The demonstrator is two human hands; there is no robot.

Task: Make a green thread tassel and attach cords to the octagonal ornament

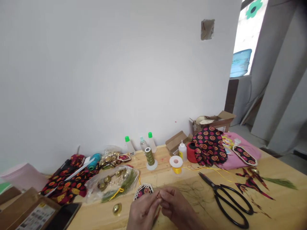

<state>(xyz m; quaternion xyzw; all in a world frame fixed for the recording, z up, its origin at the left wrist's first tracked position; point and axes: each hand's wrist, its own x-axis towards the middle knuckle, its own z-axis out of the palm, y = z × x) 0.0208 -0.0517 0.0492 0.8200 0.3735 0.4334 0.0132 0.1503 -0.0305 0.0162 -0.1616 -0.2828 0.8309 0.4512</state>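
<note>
Well over to the left, a cardboard box (30, 203) stands at the near corner of the counter (96, 220), a dark flat panel (67, 214) just beside it. Patterned cloth (72, 190) lies behind them, with a teal spool (94, 162) at its right side. Next comes a clear plastic bag (90, 188) with gold bells (102, 185) and a green tassel (129, 182); one loose bell (117, 209) sits nearer the front edge. Three bottles (129, 147) stand along the far edge, a green spool (150, 157) in front of them. At the middle of the front edge, the left hand (144, 210) and right hand (176, 204) meet, their fingertips pinching a small brownish piece (157, 196) that the fingers mostly hide. Just behind the left hand shows a patterned ornament (144, 190) with a lattice border; I cannot tell whether it is held. Farther right, a yellow spool (177, 170), a white bottle (182, 151) and a red spool (191, 154) stand toward the far edge. Loose green strands (198, 195) lie beyond the right hand, then black-handled scissors (216, 188). More patterned cloth (209, 147) and a pink cloth (251, 147) lie toward the far right corner, dark cloth strips (253, 183) and another green tassel (279, 182) near the right edge.
</note>
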